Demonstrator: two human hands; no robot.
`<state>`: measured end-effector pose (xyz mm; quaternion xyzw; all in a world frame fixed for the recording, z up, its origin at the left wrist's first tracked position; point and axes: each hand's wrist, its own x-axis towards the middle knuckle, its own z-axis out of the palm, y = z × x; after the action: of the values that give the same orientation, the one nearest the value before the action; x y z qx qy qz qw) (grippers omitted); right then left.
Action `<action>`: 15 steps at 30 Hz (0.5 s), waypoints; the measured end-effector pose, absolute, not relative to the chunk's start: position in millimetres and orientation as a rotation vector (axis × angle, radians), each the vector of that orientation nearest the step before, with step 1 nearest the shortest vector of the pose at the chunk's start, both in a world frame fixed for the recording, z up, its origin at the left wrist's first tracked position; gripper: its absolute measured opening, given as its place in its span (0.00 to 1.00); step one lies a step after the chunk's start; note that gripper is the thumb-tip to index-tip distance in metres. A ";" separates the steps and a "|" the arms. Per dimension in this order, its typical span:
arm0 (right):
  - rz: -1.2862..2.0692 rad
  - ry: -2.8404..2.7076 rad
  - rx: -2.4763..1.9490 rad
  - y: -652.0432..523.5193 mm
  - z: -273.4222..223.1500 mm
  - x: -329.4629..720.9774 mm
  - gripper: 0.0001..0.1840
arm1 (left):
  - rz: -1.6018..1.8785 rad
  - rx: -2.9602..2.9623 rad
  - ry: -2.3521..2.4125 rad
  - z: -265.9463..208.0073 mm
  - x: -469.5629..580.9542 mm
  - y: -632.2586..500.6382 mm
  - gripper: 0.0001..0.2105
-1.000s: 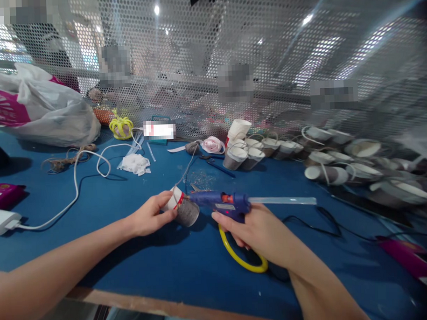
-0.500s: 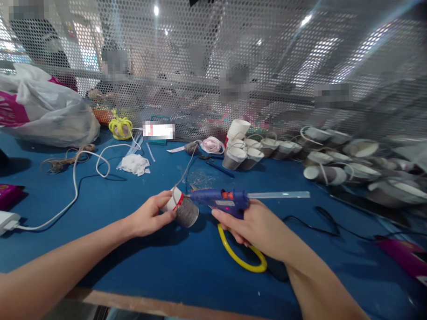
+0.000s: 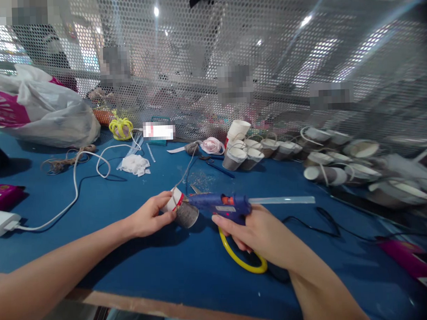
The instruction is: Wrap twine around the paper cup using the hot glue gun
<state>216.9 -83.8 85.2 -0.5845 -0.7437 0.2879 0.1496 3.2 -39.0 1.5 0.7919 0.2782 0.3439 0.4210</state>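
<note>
A small paper cup (image 3: pixel 188 214), partly wrapped in grey twine with a white and red band showing, lies tilted on its side. My left hand (image 3: pixel 153 213) grips it by the white end, fingers above and thumb below. From the cup a strand of twine runs back to a small twine ball (image 3: pixel 192 148). My right hand (image 3: pixel 249 226) is closed round a blue glue gun (image 3: pixel 218 203), a clear glue stick (image 3: pixel 281 200) poking out of its rear. The gun's nozzle is at the cup's wrapped side. Under my right hand shows a yellow scissors handle (image 3: pixel 242 259).
Several twine-wrapped cups with handles (image 3: pixel 235 155) stand at the back right. White scraps (image 3: pixel 135 165), a pink ribbon roll (image 3: pixel 213 145) and a white cable (image 3: pixel 75 183) lie on the blue table (image 3: pixel 161 274). Behind rises a perforated metal screen (image 3: pixel 182 53); a plastic bag (image 3: pixel 58 114) sits left.
The glue gun and my right hand have shifted slightly, the nozzle moving a little down along the cup. My left hand and the cup stay almost still.
</note>
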 end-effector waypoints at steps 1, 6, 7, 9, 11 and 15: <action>0.828 -2.150 -1.675 -84.6 85.5 216.5 0.20 | 0.859 1.977 0.702 0.8 3.1 -38.8 0.12; 0.770 -2.242 -1.677 -87.5 84.3 215.0 0.21 | 0.857 1.973 0.710 0.1 4.1 -38.2 0.14; 0.769 -2.243 -1.697 -88.2 83.7 214.8 0.21 | 0.857 1.976 0.710 0.5 4.4 -38.2 0.14; 0.787 -2.244 -1.739 -89.3 82.5 214.3 0.22 | 0.860 1.984 0.706 1.6 4.8 -38.3 0.14; 0.806 -2.242 -1.756 -89.6 81.7 214.3 0.23 | 0.863 1.990 0.699 2.5 5.1 -38.5 0.15; 0.878 -2.189 -1.691 -87.0 83.0 215.7 0.20 | 0.851 1.977 0.701 2.8 4.9 -39.1 0.15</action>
<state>215.7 -87.0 83.0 -0.5785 -0.7489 0.3003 0.1197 4.9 -39.1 2.8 0.7906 0.2802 0.3404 0.4248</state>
